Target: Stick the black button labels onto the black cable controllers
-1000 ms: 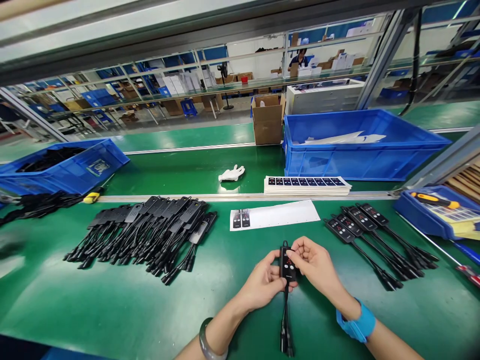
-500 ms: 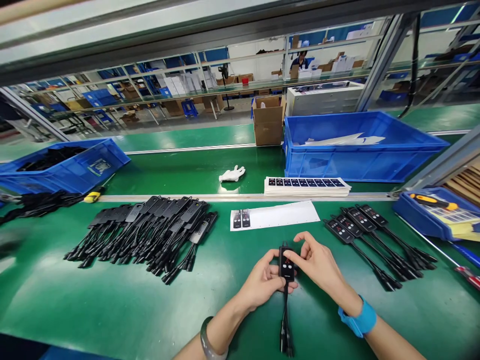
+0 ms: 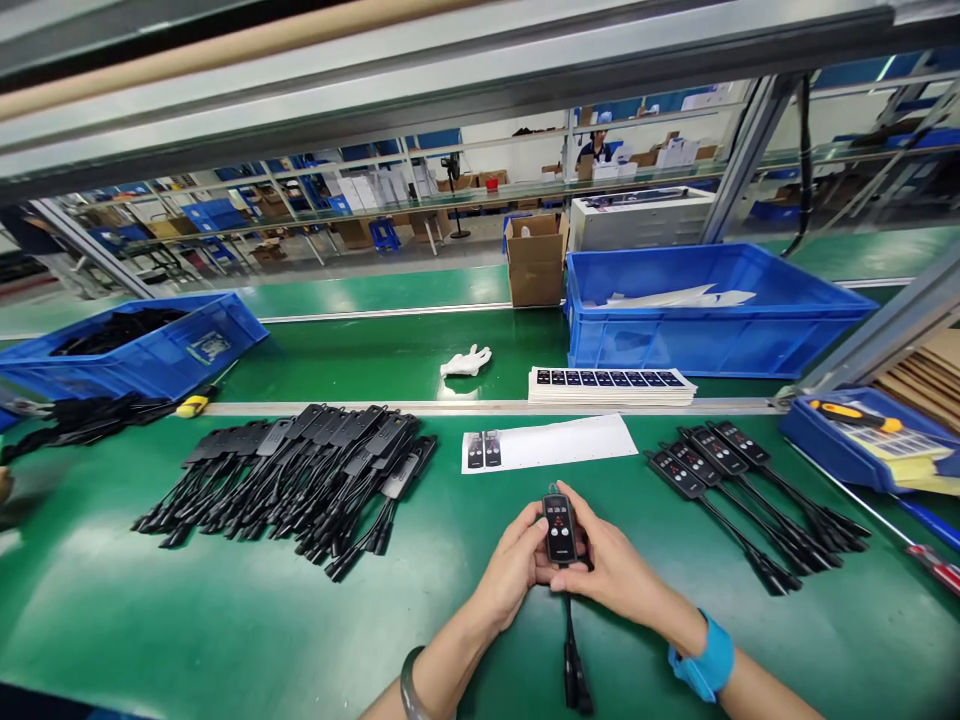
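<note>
Between my hands is a small black controller [image 3: 559,528] with a printed face, two white buttons and black cables hanging down to the table. My left hand [image 3: 516,565] is closed around its left side, the thumb on its edge. My right hand [image 3: 611,560] grips the right side, with fingers at the top and bottom corners. Beyond them lies a white label sheet [image 3: 559,443] with two dark labels at its left end. Several labelled controllers [image 3: 705,462] lie in a row to the right. A large group of black controllers [image 3: 300,470] with cables lies to the left.
A stack of label sheets [image 3: 611,386] and a white glove [image 3: 466,361] lie farther back. Blue bins stand at the back right [image 3: 712,340] and left [image 3: 217,330]. A small blue tray [image 3: 847,440] holds a yellow-handled cutter. Another person's hand [image 3: 6,485] shows at the left edge.
My right hand has come down from above the controller's face to grip its right side. The controller's face is now more exposed. The camera view has tilted slightly upward.
</note>
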A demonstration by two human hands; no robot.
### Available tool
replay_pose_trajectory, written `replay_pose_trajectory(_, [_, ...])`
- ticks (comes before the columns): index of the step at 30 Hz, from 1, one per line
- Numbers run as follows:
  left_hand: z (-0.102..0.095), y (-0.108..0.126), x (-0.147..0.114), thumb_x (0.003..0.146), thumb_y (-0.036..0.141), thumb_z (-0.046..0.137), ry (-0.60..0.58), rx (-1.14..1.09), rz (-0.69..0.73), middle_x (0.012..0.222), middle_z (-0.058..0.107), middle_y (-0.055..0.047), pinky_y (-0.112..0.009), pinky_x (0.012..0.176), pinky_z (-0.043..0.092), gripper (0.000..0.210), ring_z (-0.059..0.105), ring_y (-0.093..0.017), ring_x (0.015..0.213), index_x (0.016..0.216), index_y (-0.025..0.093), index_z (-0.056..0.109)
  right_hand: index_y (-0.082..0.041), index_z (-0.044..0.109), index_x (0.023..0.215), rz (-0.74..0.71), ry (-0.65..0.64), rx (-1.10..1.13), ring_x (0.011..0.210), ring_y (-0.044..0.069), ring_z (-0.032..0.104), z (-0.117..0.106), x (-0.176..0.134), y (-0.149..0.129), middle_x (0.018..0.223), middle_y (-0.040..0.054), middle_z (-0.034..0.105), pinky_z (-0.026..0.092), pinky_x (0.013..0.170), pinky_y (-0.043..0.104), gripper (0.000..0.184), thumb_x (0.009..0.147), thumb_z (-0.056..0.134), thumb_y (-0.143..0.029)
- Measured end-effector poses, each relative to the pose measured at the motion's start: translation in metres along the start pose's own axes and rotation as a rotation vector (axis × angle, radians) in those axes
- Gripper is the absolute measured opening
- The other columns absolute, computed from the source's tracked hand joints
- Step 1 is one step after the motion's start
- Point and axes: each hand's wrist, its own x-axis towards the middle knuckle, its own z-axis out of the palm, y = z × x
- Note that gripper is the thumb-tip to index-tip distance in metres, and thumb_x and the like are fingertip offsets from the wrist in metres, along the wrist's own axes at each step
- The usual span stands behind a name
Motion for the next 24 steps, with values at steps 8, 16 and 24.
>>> replay_pose_trajectory(8, [0.000, -0.006, 0.002, 0.081, 0.052, 0.059, -0.014, 0.202, 0.069, 0.080, 0.068, -0.005, -0.026, 0.057, 0.054, 0.047, 0.069, -0.017, 0.060, 0.109, 0.018, 0.045, -0.020, 0.037, 0.142, -0.035, 0.101, 0.105, 0.083, 0.022, 0.067, 0.004, 0.002, 0.000, 0.098, 0.0061, 0.071, 0.053, 0.075, 0.034, 0.051, 0.094, 0.033, -0.036])
replay_pose_trajectory(16, [0.000, -0.003, 0.003, 0.083, 0.054, 0.055, -0.054, 0.004, 0.110, 0.101, 0.069, -0.010, -0.037, 0.079, 0.052, 0.060, 0.068, -0.022, 0.088, 0.129, 0.020, 0.037, -0.021, 0.036, 0.142, -0.143, 0.276, -0.143, 0.100, 0.026, 0.060, 0.009, 0.001, -0.005, 0.115, 0.0118, 0.060, 0.055, 0.080, 0.038, 0.055, 0.089, 0.050, -0.031])
replay_pose_trajectory(24, [-0.032, 0.014, 0.002, 0.085, 0.036, 0.055, 0.205, 0.844, 0.541, 0.118, 0.062, -0.009, -0.043, 0.099, 0.039, 0.035, 0.054, -0.027, 0.111, 0.119, 0.026, 0.057, -0.009, 0.053, 0.124, 0.051, 0.516, -0.829, 0.080, 0.026, 0.061, -0.074, 0.002, 0.010, 0.100, 0.0158, 0.053, 0.054, 0.070, 0.037, 0.038, 0.088, 0.045, -0.019])
